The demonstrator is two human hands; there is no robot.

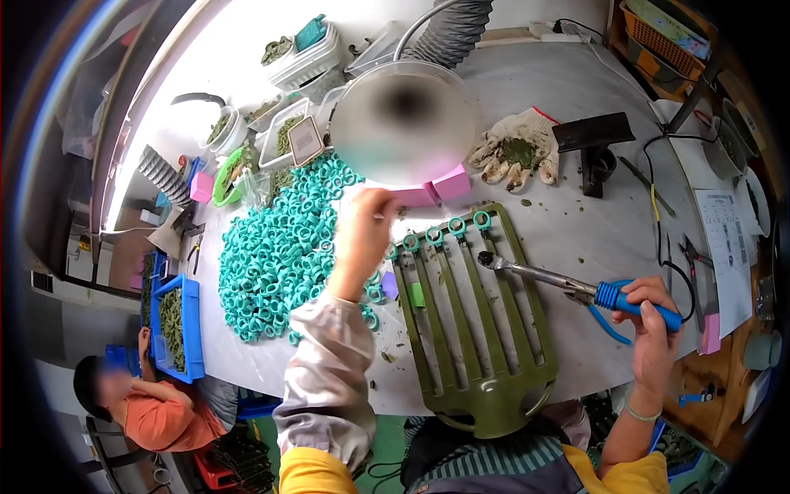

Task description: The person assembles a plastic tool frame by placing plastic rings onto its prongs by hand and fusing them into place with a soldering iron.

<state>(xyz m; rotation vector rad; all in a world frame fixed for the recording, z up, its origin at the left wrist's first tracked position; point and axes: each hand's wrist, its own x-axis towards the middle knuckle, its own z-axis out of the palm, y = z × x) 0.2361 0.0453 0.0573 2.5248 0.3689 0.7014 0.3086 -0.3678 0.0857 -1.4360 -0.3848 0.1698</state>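
Note:
My right hand (652,325) is wrapped round the blue handle of a soldering iron (553,280), whose dark tip points left over the green slotted frame (494,399). Teal rings (457,225) sit in a row at the upper ends of the frame's bars. Above the frame's upper left corner is my left hand (370,222), its fingers closed together beside the row; what they hold, if anything, is too small to tell. A big pile of teal rings (276,255) lies left of that hand. A round blurred magnifier lens (403,123) hangs beyond it.
A stained white glove (518,152) and a black stand (594,140) are at the back right. Pink blocks (451,183) lie under the lens. Tubs of green parts (288,136) stand at the back left. Another person (169,412) sits at the lower left by a blue tray (191,329).

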